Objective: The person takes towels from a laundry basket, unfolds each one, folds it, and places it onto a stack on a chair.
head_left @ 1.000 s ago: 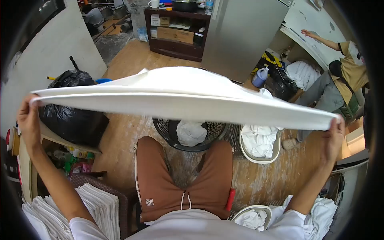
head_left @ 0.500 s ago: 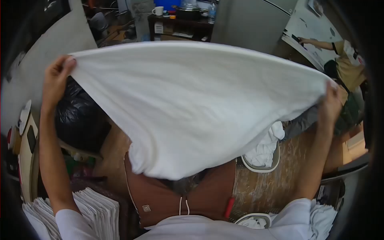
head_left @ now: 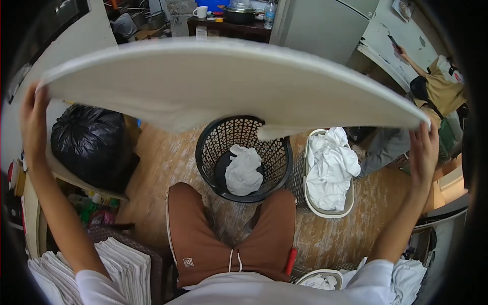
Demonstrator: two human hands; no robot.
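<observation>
A wide white cloth (head_left: 218,76) is stretched in the air in front of me, its far edge bowed upward. At its left corner my left hand (head_left: 34,124) is closed on the edge. My right hand (head_left: 424,152) grips the opposite corner, arm extended. Below the cloth, a black plastic basket (head_left: 202,170) stands on the floor between my knees, with a crumpled white cloth (head_left: 244,172) inside. Right of it, a light-rimmed laundry basket (head_left: 335,213) holds a heap of white cloths (head_left: 330,165). A stack of folded white cloths (head_left: 124,267) lies at my left side.
A full black garbage bag (head_left: 89,145) sits at the left. Near my right hip is a smaller-looking basket (head_left: 305,278) with white cloth. Another person (head_left: 445,94) is at the far right, holding a phone-like object. A refrigerator (head_left: 320,40) and a pot (head_left: 239,14) are at the back.
Both hands have spread farther apart, the left outward and slightly down, the right lower. The cloth has billowed up and away, uncovering the black basket and my knees.
</observation>
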